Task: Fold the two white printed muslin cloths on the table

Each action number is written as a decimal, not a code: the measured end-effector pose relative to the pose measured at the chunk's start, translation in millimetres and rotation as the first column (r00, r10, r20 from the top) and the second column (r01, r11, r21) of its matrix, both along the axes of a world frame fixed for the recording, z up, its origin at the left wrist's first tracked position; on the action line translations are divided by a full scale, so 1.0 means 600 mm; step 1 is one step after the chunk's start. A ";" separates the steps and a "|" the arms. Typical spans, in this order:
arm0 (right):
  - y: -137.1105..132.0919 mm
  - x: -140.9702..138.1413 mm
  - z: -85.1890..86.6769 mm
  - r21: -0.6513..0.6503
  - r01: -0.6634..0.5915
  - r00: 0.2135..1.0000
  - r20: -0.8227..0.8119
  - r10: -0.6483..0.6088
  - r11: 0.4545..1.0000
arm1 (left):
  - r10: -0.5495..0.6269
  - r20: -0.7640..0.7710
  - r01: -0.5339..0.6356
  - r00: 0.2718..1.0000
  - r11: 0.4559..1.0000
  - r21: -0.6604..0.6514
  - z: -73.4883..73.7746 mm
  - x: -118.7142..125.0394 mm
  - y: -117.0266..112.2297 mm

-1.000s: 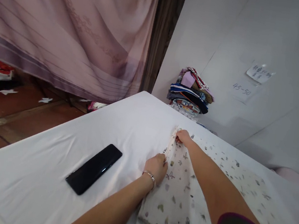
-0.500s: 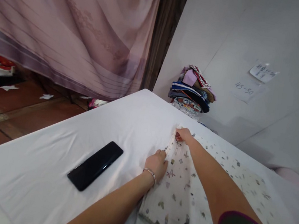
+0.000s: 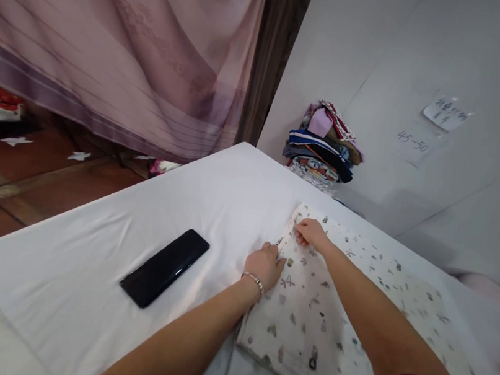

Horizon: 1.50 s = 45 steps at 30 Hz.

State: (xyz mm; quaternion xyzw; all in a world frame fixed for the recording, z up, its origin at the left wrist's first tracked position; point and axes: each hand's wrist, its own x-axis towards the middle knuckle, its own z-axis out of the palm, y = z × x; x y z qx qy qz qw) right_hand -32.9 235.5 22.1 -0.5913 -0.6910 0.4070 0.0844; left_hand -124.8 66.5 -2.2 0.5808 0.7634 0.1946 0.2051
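Observation:
A folded cream cloth [image 3: 330, 306] with small printed figures lies on the white-covered table [image 3: 89, 289]. My left hand [image 3: 265, 265], with a bracelet at the wrist, is curled at the cloth's left edge, its fingers closed on the fold. My right hand [image 3: 310, 231] pinches the same edge a little farther back, below the cloth's far left corner. Both forearms reach across the cloth from the lower right.
A black phone [image 3: 165, 267] lies face up on the table to the left of my hands. A stack of folded clothes [image 3: 324, 147] stands against the white wall behind the table. Pink curtains [image 3: 113, 35] hang at the left above a brown tiled floor.
My right hand has slid back along the cloth's edge toward my left hand, so the far corner now shows beyond it. The view has shifted slightly.

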 end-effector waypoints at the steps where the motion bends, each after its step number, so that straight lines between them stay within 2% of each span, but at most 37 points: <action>1: -0.008 0.000 0.002 -0.012 -0.021 0.999 0.031 0.021 1.000 | -0.006 0.000 0.006 1.000 1.000 -0.001 0.001 0.000 0.000; 5: -0.025 -0.011 0.008 -0.071 -0.074 0.989 0.126 0.082 0.995 | -0.033 -0.010 0.033 0.999 0.999 -0.002 0.000 -0.001 0.000; 9: -0.027 -0.022 0.011 -0.096 -0.071 0.984 0.154 0.085 0.993 | -0.042 -0.004 0.042 0.999 0.999 0.021 -0.002 -0.002 0.000; 14: -0.030 -0.018 0.014 -0.164 -0.032 0.994 0.097 0.048 0.986 | -0.041 -0.006 0.041 0.999 0.998 0.047 -0.006 -0.002 0.001; 23: -0.030 -0.026 0.007 -0.195 0.021 0.999 -0.030 -0.027 0.981 | 0.029 0.039 -0.032 0.999 0.995 0.092 -0.006 -0.005 0.007; 27: -0.030 -0.032 0.003 -0.205 0.051 0.998 -0.020 -0.056 0.977 | -0.010 0.030 0.007 1.000 0.997 0.076 -0.010 -0.007 0.007; 32: -0.046 -0.027 0.007 -0.143 0.009 0.997 -0.070 -0.020 0.990 | -0.014 -0.020 0.015 1.000 0.998 0.061 -0.013 -0.007 0.006; 36: -0.078 -0.011 0.002 0.035 -0.030 0.994 -0.108 0.034 0.999 | 0.007 -0.005 -0.006 1.000 0.998 0.063 -0.014 -0.009 0.009; 40: -0.101 0.006 -0.009 0.178 -0.054 0.996 -0.059 0.066 0.982 | 0.044 0.011 -0.044 0.999 0.996 0.077 -0.015 -0.012 0.013; 42: -0.102 0.009 -0.012 0.165 -0.062 0.998 -0.022 0.067 0.984 | 0.030 -0.016 -0.029 0.999 0.998 0.064 -0.015 -0.012 0.013; 45: -0.095 0.005 -0.012 0.080 -0.067 0.998 0.019 0.066 0.995 | 0.005 -0.059 -0.003 0.998 1.000 0.028 -0.013 -0.011 0.011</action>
